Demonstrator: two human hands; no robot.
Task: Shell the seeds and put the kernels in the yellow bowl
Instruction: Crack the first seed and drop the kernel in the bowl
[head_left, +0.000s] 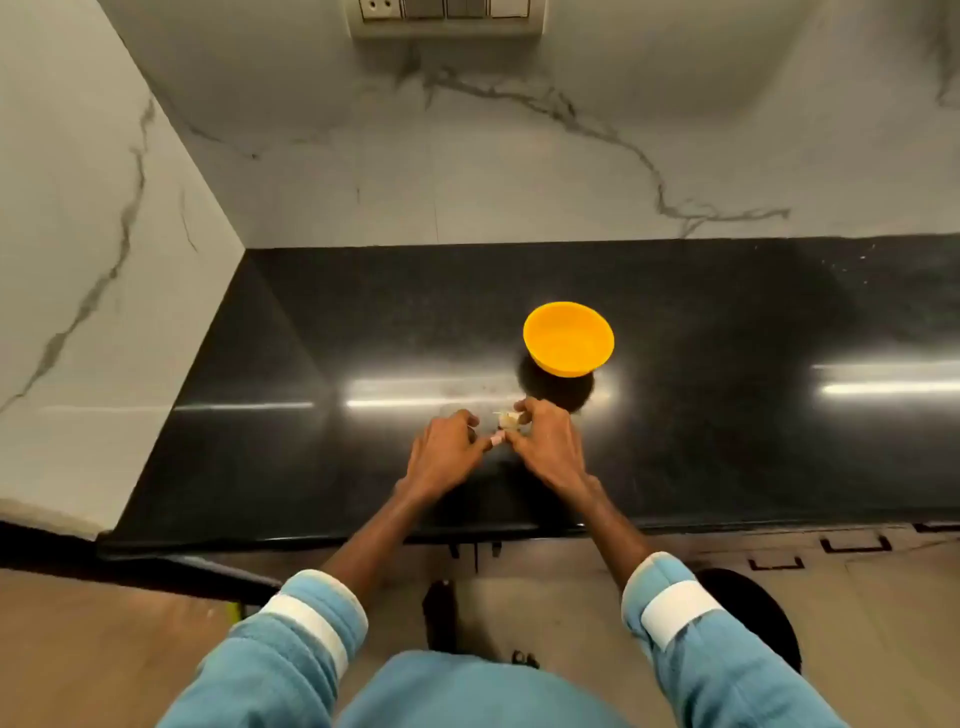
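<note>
Seeds (508, 419) make a small pale clump down by the black counter (322, 364), between two hands. The right hand (545, 449) pinches the clump with curled fingers. The left hand (447, 452) is just beside it, fingers curled in (too small to tell if it holds a bit). The yellow bowl (569, 338) stands near, behind the hands, and its dark shadow falls between. White marble walls (519, 171) stand behind and on the left. A switch plate (447, 15) sits high up.
</note>
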